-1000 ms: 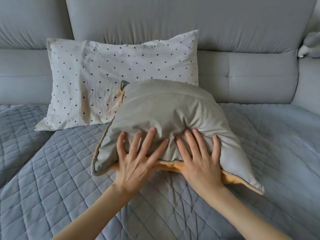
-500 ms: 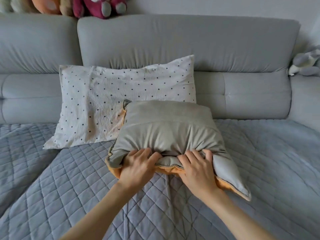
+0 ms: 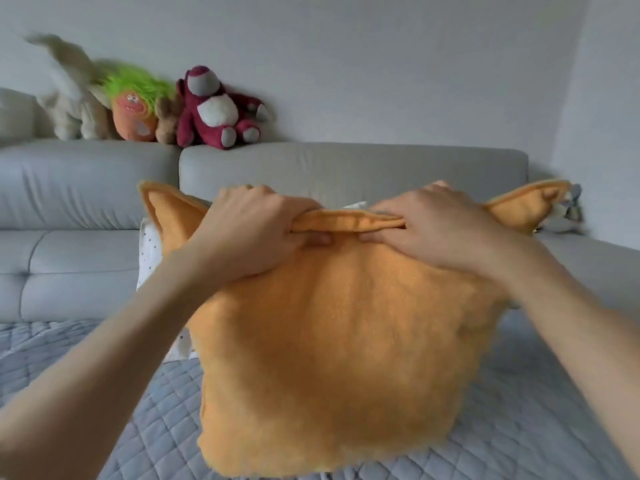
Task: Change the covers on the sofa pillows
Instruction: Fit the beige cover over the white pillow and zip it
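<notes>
Left hand point(image 3: 256, 230) and right hand point(image 3: 440, 230) gripped the fuzzy orange pillow's point(image 3: 339, 341) top edge. Quilted grey-blue sofa cover point(image 3: 156, 410) lay below the hands; pale grey sofa back point(image 3: 346, 168) and plain wall point(image 3: 381, 64) stood beyond.

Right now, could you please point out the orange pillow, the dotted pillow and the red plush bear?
Orange pillow point(image 3: 346, 341): head view, front face.
Dotted pillow point(image 3: 149, 251): head view, visible left edge.
Red plush bear point(image 3: 216, 110): head view, white belly.
</notes>
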A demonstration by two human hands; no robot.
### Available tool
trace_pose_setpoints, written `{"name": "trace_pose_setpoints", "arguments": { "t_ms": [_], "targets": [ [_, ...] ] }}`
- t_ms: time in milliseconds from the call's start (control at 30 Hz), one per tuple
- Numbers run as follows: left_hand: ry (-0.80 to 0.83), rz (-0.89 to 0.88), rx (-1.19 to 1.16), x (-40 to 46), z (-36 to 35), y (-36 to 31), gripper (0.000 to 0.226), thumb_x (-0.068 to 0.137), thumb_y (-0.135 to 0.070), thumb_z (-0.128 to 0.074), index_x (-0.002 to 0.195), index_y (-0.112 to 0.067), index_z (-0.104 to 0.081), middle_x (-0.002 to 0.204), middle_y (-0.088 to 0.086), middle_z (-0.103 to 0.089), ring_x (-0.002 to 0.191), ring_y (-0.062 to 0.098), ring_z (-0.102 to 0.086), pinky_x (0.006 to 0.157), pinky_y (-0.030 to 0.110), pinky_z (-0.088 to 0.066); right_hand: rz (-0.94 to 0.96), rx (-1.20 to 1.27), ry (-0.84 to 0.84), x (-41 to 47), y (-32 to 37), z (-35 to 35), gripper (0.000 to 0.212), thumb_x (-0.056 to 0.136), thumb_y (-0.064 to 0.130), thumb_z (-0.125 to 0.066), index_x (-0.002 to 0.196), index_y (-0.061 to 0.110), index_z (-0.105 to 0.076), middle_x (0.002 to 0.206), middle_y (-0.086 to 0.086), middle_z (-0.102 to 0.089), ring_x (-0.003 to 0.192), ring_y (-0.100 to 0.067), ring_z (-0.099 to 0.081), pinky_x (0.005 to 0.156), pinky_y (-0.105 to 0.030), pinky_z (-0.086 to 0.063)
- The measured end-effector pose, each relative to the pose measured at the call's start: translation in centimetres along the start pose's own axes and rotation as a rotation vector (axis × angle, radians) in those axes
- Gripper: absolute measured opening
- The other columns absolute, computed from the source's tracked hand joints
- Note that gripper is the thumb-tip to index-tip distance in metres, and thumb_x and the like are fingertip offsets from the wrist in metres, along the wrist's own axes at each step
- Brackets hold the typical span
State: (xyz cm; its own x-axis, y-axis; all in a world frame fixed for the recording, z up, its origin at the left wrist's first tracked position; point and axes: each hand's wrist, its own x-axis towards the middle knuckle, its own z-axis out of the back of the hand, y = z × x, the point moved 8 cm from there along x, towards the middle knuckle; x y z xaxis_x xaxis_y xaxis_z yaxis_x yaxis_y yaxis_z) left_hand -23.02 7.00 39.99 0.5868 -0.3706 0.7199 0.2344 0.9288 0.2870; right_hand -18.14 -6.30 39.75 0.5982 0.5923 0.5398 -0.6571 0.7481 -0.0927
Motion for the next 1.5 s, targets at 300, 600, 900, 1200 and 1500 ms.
{"name": "trace_pose_setpoints", "arguments": {
  "t_ms": [300, 600, 900, 1200, 1500],
  "targets": [
    [0.182, 0.398, -0.036, -2.0, -12.9, 5.9, 0.037, 0.095, -0.04, -0.042, 0.131, -0.032, -0.048, 0.134, -0.003, -0.051, 0.124, 0.021, -0.043, 0.101, 0.038, -0.028, -0.171, 0.031, 0.018, 3.9, -2.9, -11.7, 0.043, 0.096, 0.044, -0.043, 0.136, 0.029, -0.043, 0.146, 0.003, -0.038, 0.135, -0.02, -0.03, 0.107, -0.034, -0.016],
    [0.465, 0.429, -0.328, -10.8, -25.5, 2.4, 0.087, 0.067, -0.085, -0.004, 0.139, -0.042, -0.026, 0.147, -0.011, -0.023, 0.139, 0.018, -0.017, 0.11, 0.052, -0.021, -0.19, 0.226, 0.267, -2.2, -4.0, -25.9, 0.07, 0.082, 0.072, -0.038, 0.143, 0.04, -0.024, 0.153, 0.01, -0.014, 0.139, -0.016, -0.019, 0.112, -0.035, -0.023],
    [0.529, 0.375, -0.161, -12.1, -32.1, 1.7, 0.084, 0.068, -0.073, 0.002, 0.122, -0.039, -0.053, 0.126, -0.016, -0.053, 0.12, 0.008, -0.047, 0.1, 0.044, -0.028, -0.289, 0.322, 0.313, -1.7, -6.0, -34.6, 0.104, 0.054, 0.094, -0.014, 0.141, 0.037, -0.024, 0.148, 0.007, -0.03, 0.137, -0.017, -0.024, 0.112, -0.041, -0.022],
    [0.475, 0.59, -0.633, -11.5, -30.1, 2.7, 0.056, 0.084, -0.062, -0.036, 0.051, -0.018, -0.035, 0.049, -0.005, -0.041, 0.05, 0.013, -0.038, 0.057, 0.03, -0.028, -0.251, 0.121, -0.005, -1.0, -3.3, -29.0, 0.057, 0.095, 0.05, -0.026, 0.049, 0.02, -0.039, 0.05, -0.001, -0.058, 0.048, -0.02, -0.058, 0.047, -0.027, -0.037],
    [0.262, 0.394, -0.488, -9.3, -20.2, 2.2, 0.04, 0.082, -0.053, -0.037, 0.093, -0.024, -0.062, 0.085, -0.011, -0.055, 0.08, 0.01, -0.053, 0.077, 0.034, -0.047, -0.251, 0.29, -0.105, -3.4, -2.7, -22.4, 0.038, 0.087, 0.053, -0.045, 0.096, 0.018, -0.058, 0.096, 0.004, -0.056, 0.094, -0.02, -0.054, 0.08, -0.038, -0.046]
  ]
}}
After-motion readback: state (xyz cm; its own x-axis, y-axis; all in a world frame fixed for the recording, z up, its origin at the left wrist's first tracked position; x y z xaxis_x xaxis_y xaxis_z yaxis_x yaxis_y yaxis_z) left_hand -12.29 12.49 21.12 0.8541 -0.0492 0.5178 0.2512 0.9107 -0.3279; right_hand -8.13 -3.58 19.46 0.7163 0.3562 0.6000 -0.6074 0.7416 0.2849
